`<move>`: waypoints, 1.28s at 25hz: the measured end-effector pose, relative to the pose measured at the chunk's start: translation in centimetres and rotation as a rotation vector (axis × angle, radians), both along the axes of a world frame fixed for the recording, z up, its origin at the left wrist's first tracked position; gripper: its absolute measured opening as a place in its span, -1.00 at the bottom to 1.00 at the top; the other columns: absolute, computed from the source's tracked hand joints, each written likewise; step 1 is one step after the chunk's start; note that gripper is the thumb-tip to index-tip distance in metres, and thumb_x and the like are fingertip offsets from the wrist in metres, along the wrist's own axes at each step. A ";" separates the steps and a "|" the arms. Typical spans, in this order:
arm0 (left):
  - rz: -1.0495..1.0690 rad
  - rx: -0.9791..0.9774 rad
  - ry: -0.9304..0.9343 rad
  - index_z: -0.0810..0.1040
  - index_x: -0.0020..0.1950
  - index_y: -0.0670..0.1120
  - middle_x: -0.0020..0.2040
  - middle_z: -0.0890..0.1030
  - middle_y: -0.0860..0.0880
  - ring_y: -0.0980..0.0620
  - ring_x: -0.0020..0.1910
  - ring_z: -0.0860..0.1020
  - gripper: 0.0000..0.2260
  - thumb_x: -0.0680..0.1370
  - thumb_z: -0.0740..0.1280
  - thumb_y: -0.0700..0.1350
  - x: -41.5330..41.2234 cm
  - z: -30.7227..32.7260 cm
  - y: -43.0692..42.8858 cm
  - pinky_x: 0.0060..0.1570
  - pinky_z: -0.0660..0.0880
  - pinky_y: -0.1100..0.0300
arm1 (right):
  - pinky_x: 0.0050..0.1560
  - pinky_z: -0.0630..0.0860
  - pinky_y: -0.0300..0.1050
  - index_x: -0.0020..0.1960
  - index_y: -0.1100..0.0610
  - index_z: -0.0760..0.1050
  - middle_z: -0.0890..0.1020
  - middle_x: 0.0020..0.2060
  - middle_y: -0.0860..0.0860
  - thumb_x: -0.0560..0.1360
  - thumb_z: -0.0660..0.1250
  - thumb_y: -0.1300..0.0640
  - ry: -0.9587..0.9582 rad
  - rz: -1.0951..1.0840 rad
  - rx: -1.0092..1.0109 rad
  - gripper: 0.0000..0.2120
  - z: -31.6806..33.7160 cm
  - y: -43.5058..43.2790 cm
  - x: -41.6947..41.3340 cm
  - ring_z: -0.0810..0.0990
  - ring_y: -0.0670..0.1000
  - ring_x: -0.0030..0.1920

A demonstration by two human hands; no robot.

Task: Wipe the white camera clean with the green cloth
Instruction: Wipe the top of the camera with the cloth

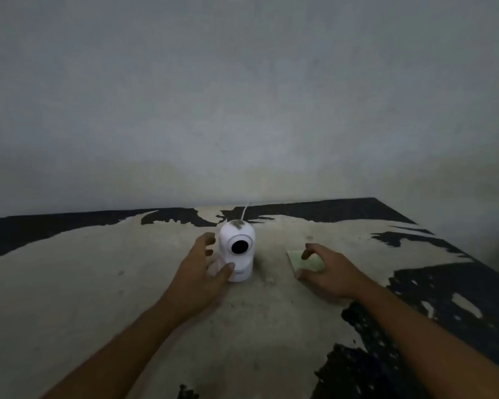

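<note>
The white camera stands upright on the table, its black lens facing me and a grey dirt patch on its top. A thin white cable runs from behind it toward the wall. My left hand is open at the camera's left side, thumb near its base and fingers spread beside the body; contact is unclear. The pale green cloth lies flat on the table to the camera's right. My right hand hovers over the cloth's near edge with fingers curled apart, partly hiding it.
The table has a worn beige top with flaking black patches along the back and right side. A plain grey wall rises just behind it. The table's right edge falls away at the far right.
</note>
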State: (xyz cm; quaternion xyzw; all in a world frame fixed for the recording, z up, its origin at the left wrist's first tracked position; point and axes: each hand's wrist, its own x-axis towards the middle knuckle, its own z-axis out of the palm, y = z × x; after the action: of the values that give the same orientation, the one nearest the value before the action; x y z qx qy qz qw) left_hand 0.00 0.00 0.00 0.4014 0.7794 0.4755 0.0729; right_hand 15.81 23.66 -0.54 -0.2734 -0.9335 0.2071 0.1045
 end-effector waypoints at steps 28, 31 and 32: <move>-0.016 0.100 -0.032 0.13 0.19 0.25 0.15 0.34 0.25 0.37 -0.02 0.36 -0.50 0.41 0.37 0.03 -2.0 -3.0 2.6 -0.19 0.34 0.57 | 0.05 0.50 -0.30 0.27 0.26 0.46 0.57 0.06 0.10 0.55 0.29 0.18 0.763 0.287 0.254 -0.68 0.7 -8.4 -7.8 0.53 -0.06 0.05; -0.001 0.094 -0.047 0.18 0.28 0.16 0.24 0.41 0.16 0.31 0.01 0.37 -0.48 0.42 0.36 0.03 -2.2 -3.3 2.9 -0.15 0.33 0.56 | -0.05 0.56 -0.19 0.21 0.28 0.51 0.56 0.03 0.15 0.54 0.27 0.10 0.756 0.293 0.401 -0.67 -0.7 -8.7 -8.0 0.54 0.01 0.00; 0.008 0.087 -0.051 0.18 0.32 0.11 0.29 0.42 0.11 0.27 0.04 0.36 -0.46 0.42 0.36 0.03 -2.3 -3.3 3.0 -0.04 0.32 0.52 | -0.02 0.57 -0.17 0.19 0.28 0.53 0.56 0.05 0.18 0.53 0.27 0.09 0.746 0.284 0.468 -0.67 -0.9 -8.8 -8.1 0.54 0.03 0.03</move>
State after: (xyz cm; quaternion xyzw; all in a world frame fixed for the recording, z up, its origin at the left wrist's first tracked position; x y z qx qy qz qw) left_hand -2.25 3.03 -3.33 0.3889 0.7574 0.5194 0.0731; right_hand 7.76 14.88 -1.46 -0.0186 -0.8819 0.0874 0.4629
